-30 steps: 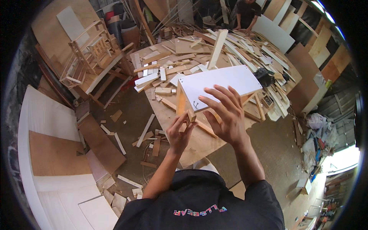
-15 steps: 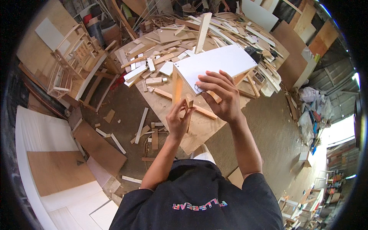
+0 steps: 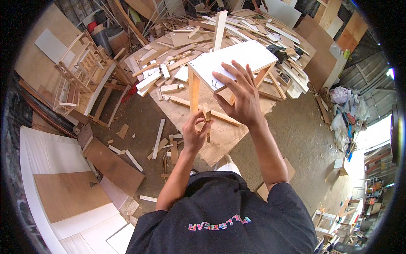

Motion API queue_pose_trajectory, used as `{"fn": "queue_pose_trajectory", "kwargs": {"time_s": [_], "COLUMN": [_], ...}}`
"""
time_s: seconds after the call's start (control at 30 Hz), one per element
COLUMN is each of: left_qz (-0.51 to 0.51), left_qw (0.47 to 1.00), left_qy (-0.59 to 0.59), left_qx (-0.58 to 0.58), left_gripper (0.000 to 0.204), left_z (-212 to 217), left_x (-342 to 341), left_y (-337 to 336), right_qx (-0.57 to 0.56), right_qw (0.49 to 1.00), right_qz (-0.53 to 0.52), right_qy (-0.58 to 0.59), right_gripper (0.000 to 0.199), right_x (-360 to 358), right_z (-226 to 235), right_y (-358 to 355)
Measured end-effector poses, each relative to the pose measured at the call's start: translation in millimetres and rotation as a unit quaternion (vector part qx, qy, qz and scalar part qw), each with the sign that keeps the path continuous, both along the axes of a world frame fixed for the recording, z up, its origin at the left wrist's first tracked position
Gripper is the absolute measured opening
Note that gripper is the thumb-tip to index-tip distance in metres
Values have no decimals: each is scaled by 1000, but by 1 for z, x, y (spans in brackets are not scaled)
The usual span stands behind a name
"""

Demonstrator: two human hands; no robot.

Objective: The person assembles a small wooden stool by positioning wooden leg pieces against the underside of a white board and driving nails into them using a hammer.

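Observation:
A small stool-like piece with a white board top stands on the worktable, on pale wooden legs, one leg showing at its left. Two nails stick up near the board's front corner. My right hand is over that corner with its fingers spread, the fingertips above or on the white surface; contact is hard to tell. Below and left of it, my left hand is closed around an upright wooden strip. Whether this strip joins the board is hidden.
Offcuts and strips are heaped over the far part of the plywood table. A wooden rack stands to the left. Scraps litter the floor there, beside leaning boards. Plastic bags are piled at right.
The fingers of my right hand have lifted and spread, uncovering the nails at the corner. My left hand keeps its hold on the strip. The whole view has shifted slightly.

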State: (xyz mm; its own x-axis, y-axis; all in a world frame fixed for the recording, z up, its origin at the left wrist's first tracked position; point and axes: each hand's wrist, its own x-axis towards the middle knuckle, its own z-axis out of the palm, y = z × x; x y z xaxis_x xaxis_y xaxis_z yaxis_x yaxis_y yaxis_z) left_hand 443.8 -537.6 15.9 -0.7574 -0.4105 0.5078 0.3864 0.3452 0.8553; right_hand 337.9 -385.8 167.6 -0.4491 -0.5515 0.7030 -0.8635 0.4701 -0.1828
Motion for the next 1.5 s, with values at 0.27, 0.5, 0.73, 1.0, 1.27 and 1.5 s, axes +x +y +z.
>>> {"fn": "queue_pose_trajectory", "kwargs": {"time_s": [0.27,0.5,0.73,1.0,1.27,1.5], "left_qz": [-16,-35,-58,-41,-128,-82], "left_qw": [1000,999,989,942,911,899], "left_qy": [24,20,44,-59,-179,-365], "left_qx": [0,-6,133,328,350,228], "left_gripper": [46,44,47,41,45,42], "left_z": [9,36,22,-5,-69,-127], "left_x": [25,28,7,-69,-135,-199], "left_y": [17,42,95,213,304,285], "right_qx": [-70,-159,-50,-73,-82,-72], "right_qw": [996,970,927,909,873,890], "right_qz": [24,55,76,-28,-186,-160], "right_qy": [-43,-173,-364,-408,-444,-421], "right_gripper": [69,55,49,42,43,52], "right_x": [12,32,43,-5,-74,-192], "right_z": [-13,-59,-163,-210,-217,-273], "right_y": [19,53,142,299,384,361]}}
